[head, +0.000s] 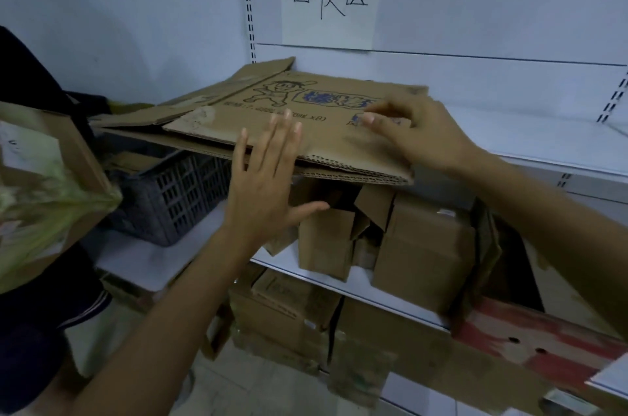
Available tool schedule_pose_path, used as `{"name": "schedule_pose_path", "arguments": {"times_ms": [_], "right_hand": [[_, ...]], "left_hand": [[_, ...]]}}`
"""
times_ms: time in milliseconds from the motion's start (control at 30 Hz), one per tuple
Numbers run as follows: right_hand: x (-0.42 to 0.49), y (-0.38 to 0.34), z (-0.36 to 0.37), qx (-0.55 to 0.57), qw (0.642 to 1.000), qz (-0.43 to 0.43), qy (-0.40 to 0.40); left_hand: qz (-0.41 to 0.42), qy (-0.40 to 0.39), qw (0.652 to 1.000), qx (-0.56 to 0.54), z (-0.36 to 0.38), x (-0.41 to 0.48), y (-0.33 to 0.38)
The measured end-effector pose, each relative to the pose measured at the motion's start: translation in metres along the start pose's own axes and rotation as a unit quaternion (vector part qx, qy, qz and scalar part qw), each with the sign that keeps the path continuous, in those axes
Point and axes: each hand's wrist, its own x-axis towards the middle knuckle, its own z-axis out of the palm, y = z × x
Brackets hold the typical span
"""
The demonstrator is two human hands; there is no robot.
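Fingers [282, 135] of the left hand [261, 191] are lying straight, pressing the flattened printed carton's [323, 138] near edge. The right hand's [418, 133] bent fingertips are touching its top, gripping nothing. The carton is resting on open brown boxes [421, 245] at 6 o'clock, and a grey crate [176, 191] at 9 o'clock is holding cardboard.

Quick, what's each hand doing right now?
Left hand: open, fingers straight, against the front edge of the flattened cardboard.
Right hand: open, bent fingertips resting on top of it, gripping nothing.
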Motion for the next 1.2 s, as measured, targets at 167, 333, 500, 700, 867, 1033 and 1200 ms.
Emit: {"name": "schedule_pose_path", "arguments": {"times_ms": [167, 333, 500, 700, 867, 1033, 1200], "right_hand": [[-0.062, 0.003, -0.032, 0.031, 0.995, -0.046, 0.080], [-0.148, 0.050, -0.072, -0.007, 0.984, -0.058, 0.170], [-0.232, 0.107, -0.123, -0.047, 0.983, 0.051, 0.170], [-0.304, 0.171, -0.148, -0.042, 0.966, 0.207, 0.150], [-0.323, 0.236, -0.125, -0.095, 0.938, 0.316, 0.109], [-0.325, 0.306, -0.113, -0.256, 0.907, 0.323, -0.086], [-0.324, 0.333, -0.106, -0.276, 0.886, 0.292, -0.233]], "left_hand": [[0.072, 0.096, 0.990, -0.078, -0.018, 0.002, 0.071], [0.140, 0.102, 0.958, -0.230, -0.013, -0.020, 0.192], [0.166, -0.089, 0.937, -0.294, 0.015, -0.067, 0.297], [0.191, -0.211, 0.901, -0.327, 0.044, -0.080, 0.355], [0.172, -0.223, 0.889, -0.361, 0.071, -0.073, 0.377], [0.129, -0.223, 0.906, -0.335, 0.115, -0.042, 0.394], [0.098, -0.317, 0.890, -0.313, 0.151, -0.024, 0.413]]}}
